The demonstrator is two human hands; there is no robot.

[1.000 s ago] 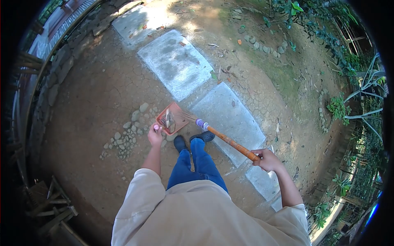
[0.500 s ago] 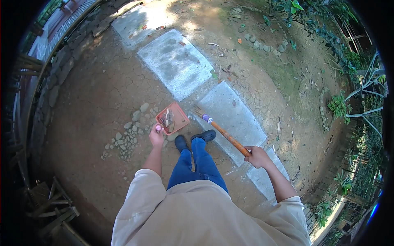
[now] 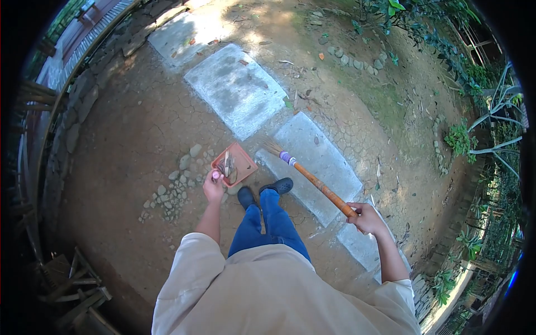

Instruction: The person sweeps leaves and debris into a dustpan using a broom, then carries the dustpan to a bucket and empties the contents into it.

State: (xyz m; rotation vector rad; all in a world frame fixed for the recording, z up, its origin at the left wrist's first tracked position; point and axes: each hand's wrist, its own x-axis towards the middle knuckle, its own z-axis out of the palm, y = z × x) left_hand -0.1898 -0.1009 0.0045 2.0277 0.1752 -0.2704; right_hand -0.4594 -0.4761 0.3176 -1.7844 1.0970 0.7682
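My left hand (image 3: 213,184) is closed round the pink handle end of an orange-red dustpan (image 3: 243,160). Dry leaves and bits of debris (image 3: 226,164) lie in the pan, mostly toward its handle side. In my right hand (image 3: 366,218) is the wooden handle of a stick broom (image 3: 321,186), gripped near its end. Purple and white binding wraps the broom just above its bristles (image 3: 272,147). Those bristles point toward the dustpan, over the near corner of a concrete slab (image 3: 318,162), with a gap between them and the pan.
Dark clogs (image 3: 277,186) on my feet stand just below the dustpan. Small stones (image 3: 170,192) are clustered on the bare soil to the left. More concrete slabs (image 3: 237,89) form a path going up and left. Plants (image 3: 460,139) line the right side; a wooden frame (image 3: 75,285) stands lower left.
My right hand has moved right and slightly down, drawing the broom's bristles away from the dustpan. The left hand and dustpan have stayed almost in place.
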